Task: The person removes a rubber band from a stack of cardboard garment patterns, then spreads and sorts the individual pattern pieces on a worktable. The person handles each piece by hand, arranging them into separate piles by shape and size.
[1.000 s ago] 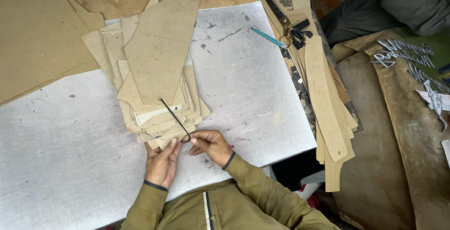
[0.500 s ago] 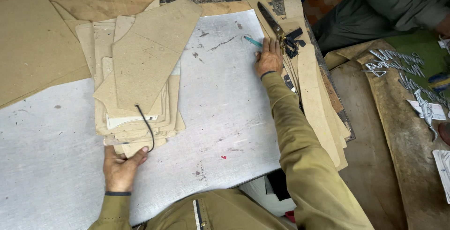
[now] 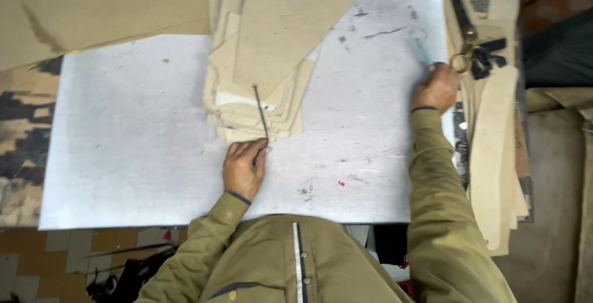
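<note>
Our left hand [image 3: 244,168] pinches the thin metal rod [image 3: 261,110] on the card stack [image 3: 272,62] mid-board, our right hand [image 3: 436,87] grips the blue pen [image 3: 424,51] near the board's right edge, and a bump might slide the cards.

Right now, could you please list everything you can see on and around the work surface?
Board: one, pale grey, centre.
Cardboard patterns: one stack, tan, on the board's upper middle.
Rod: one, thin, dark, lying over the stack.
Pen: one, teal, board's upper right.
Scissors: one pair, dark, far right.
Long cardboard strips: one pile, tan, right edge.
Left hand: at the rod's lower end.
Right hand: on the pen.
</note>
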The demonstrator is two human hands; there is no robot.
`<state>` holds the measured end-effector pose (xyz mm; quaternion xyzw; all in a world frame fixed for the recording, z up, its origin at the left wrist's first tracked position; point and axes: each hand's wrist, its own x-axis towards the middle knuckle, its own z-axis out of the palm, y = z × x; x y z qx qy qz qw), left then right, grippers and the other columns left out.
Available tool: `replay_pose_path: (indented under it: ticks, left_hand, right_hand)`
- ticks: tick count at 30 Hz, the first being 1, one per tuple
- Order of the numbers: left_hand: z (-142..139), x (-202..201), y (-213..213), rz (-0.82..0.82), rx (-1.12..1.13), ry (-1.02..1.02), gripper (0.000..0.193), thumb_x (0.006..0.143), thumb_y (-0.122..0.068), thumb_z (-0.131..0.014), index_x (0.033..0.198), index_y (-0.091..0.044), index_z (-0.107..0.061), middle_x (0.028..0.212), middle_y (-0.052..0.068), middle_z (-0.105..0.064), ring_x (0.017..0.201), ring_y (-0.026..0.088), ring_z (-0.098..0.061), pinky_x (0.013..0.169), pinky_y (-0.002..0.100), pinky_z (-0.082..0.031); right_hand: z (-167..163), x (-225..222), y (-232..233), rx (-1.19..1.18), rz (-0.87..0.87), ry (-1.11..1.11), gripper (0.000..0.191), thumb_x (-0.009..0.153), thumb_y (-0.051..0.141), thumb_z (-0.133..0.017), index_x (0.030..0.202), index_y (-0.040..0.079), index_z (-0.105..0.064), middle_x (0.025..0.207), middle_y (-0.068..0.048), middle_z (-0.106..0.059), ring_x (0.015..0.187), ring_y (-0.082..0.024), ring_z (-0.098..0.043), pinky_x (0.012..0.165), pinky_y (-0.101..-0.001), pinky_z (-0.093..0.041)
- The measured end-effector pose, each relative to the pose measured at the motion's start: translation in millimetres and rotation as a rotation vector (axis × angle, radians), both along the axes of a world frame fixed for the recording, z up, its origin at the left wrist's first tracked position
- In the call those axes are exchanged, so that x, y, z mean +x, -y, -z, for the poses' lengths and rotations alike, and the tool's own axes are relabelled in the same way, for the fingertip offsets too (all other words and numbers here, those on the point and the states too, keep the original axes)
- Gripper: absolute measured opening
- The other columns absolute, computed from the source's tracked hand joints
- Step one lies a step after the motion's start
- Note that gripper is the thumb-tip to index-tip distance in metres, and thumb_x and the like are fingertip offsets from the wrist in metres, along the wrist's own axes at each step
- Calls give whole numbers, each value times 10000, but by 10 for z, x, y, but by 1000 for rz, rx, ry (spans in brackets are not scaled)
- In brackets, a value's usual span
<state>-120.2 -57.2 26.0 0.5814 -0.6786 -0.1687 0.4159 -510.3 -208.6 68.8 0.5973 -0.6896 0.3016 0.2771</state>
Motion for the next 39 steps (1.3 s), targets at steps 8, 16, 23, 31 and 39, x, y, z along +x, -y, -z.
replay_pose_path:
  ticks: [8, 16, 23, 31, 39]
  left_hand:
    - [77, 448, -261, 104, 32, -13, 101, 867, -86, -767, 957, -44, -785, 1012, 80, -733, 937, 284, -659, 808, 377, -557]
    - [229, 536, -414, 72, -48, 72, 86, 890, -71, -764, 968, -43, -783, 994, 71, -721, 900, 245, -658, 759, 358, -565]
    - [234, 616, -429, 95, -64, 89, 77, 886, -63, -761, 950, -24, -778, 970, 68, -716, 890, 242, -653, 756, 358, -567]
    - [233, 623, -425, 104, -49, 90, 73, 879, -51, -743, 930, -13, -779, 973, 83, -726, 884, 254, -657, 763, 360, -566]
    - [273, 604, -343, 92, 4, 29, 69, 871, -53, -741, 918, -21, -780, 1000, 88, -748, 898, 244, -685, 788, 355, -577]
  right_hand:
    - [453, 752, -1027, 190, -441, 1153, 236, 1145, 217, -574, 1151, -8, -647, 782, -47, -584, 567, -115, -521, 501, -280, -468]
    - [516, 1996, -1941, 449, -803, 511, 337, 880, -21, -733, 1205, 70, -747, 931, -93, -685, 697, -170, -669, 600, -289, -587]
    - [382, 2284, -1768, 432, -863, 325, 423, 823, -51, -745, 1183, 169, -781, 844, -27, -679, 670, -151, -664, 586, -293, -577]
    - [408, 2362, -1749, 470, -812, 215, 432, 810, -57, -729, 1151, 197, -802, 789, -25, -638, 619, -179, -634, 527, -331, -546]
    - [405, 2347, -1771, 606, -750, 168, 542, 725, -120, -654, 1171, 164, -776, 863, -65, -646, 679, -248, -670, 578, -368, -582]
